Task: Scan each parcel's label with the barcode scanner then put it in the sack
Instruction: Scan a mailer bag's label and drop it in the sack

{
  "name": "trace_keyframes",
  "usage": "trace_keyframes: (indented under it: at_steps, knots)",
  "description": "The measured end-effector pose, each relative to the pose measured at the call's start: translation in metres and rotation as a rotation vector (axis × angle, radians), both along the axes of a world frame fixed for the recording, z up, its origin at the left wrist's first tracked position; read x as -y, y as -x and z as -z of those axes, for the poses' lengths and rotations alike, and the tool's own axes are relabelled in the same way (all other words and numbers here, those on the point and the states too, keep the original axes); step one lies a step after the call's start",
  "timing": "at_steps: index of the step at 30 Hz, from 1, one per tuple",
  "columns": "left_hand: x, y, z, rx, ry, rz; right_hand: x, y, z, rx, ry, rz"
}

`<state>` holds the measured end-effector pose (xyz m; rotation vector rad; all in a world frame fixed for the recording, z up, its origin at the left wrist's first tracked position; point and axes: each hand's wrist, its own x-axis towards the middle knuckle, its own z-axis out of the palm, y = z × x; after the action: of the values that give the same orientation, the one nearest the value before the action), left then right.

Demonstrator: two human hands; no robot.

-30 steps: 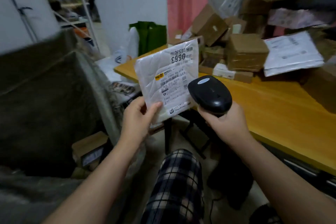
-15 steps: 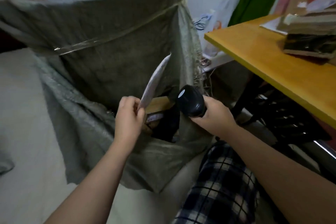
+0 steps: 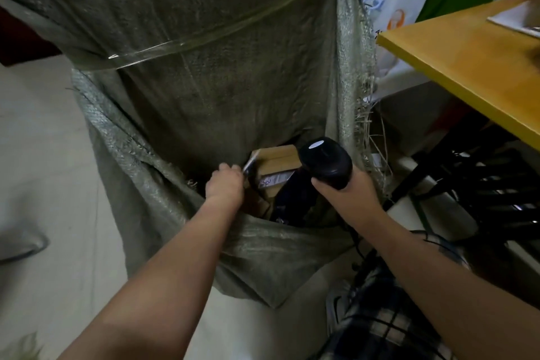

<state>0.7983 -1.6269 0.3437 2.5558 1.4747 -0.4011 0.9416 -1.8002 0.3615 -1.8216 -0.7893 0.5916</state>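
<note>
The sack (image 3: 204, 82) now fills the left and middle of the frame. The left hand (image 3: 225, 187), which a second ago held the parcel (image 3: 249, 165) up for its label to be read, has gone down into the sack's mouth. Its grip still pinches the parcel, of which only a thin edge shows, just beside a box (image 3: 274, 166) already inside. Further right, the scanner (image 3: 325, 162) sits idle in the right hand (image 3: 347, 193), grip wrapped round it, with the surface (image 3: 467, 61) at upper right. The scan looks done, and only the release remains.

Parcel-sorting room: woven sack (image 3: 204, 82), labelled box (image 3: 277, 159), scanner (image 3: 325, 161)
</note>
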Motion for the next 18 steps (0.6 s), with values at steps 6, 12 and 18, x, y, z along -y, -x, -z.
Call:
trace_keyframes:
  at_steps: [6,12,18]
  knots:
    - [0.032,-0.026,-0.04,0.304,-0.177,0.268,0.021,-0.009,-0.017,0.057,-0.025,0.096]
    - [0.09,-0.072,-0.1,0.543,-0.21,0.469,0.066,-0.033,-0.065,0.156,-0.132,0.291]
    - [0.163,-0.125,-0.14,0.66,-0.18,0.683,0.153,-0.062,-0.117,0.214,-0.254,0.528]
